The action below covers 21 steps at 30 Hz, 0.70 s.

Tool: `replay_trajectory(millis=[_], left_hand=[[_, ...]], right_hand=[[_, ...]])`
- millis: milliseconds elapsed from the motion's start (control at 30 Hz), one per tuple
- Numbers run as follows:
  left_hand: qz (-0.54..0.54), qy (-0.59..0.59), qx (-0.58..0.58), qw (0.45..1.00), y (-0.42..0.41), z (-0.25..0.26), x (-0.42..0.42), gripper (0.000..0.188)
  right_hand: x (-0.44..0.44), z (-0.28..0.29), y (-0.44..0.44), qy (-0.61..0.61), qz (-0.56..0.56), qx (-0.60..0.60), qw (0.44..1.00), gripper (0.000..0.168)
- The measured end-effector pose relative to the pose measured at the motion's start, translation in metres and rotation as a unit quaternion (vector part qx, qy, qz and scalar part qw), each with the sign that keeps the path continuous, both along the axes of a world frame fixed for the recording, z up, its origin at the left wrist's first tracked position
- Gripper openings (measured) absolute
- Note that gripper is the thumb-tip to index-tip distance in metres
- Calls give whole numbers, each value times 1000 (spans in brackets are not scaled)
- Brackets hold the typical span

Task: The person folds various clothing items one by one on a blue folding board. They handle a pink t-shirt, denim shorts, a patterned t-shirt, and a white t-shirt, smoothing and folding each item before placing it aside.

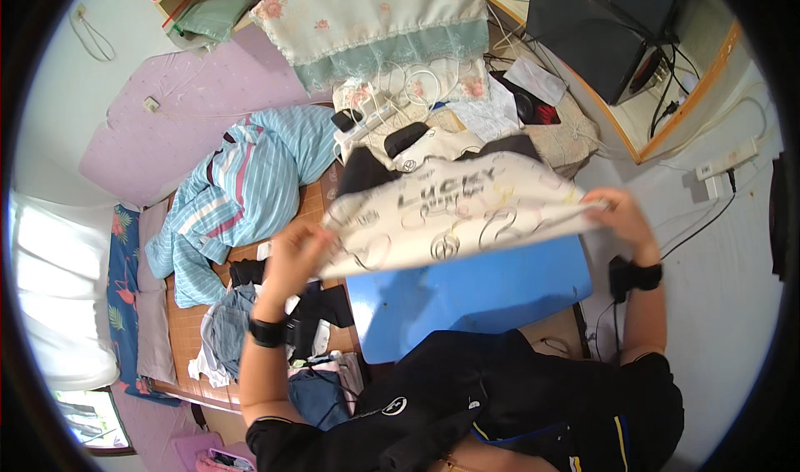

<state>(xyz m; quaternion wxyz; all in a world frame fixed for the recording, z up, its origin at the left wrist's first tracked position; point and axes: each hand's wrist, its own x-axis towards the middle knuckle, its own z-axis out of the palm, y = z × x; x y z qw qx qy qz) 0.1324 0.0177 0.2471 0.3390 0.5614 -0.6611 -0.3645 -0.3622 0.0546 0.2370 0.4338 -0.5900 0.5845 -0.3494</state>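
A white printed garment with black parts (437, 216) hangs stretched between my two hands, over the far part of a blue tabletop (481, 291). My left hand (297, 253) grips its left edge, and my right hand (615, 212) grips its right edge; both hands are slightly blurred. The garment bears dark lettering and coloured line drawings. Its far end, with black sections, lies toward the cluttered surface beyond the table. Each wrist wears a black band.
To the left, a bed holds a blue striped quilt (256, 178) and piled clothes (231, 328). Beyond the garment lie a power strip (369, 125), white cables and papers (484, 109). A black computer case (584, 34) stands at the upper right; cables run along the right wall.
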Motion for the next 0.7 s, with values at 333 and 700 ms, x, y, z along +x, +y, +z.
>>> replay_trajectory(millis=[333, 700], left_hand=[[40, -79, 171, 981, 130, -250, 31, 21], [-78, -43, 348, 933, 176, -230, 33, 24]], right_hand=[[38, -211, 112, 110, 17, 189, 976, 32], [25, -203, 144, 272, 112, 369, 882, 39]])
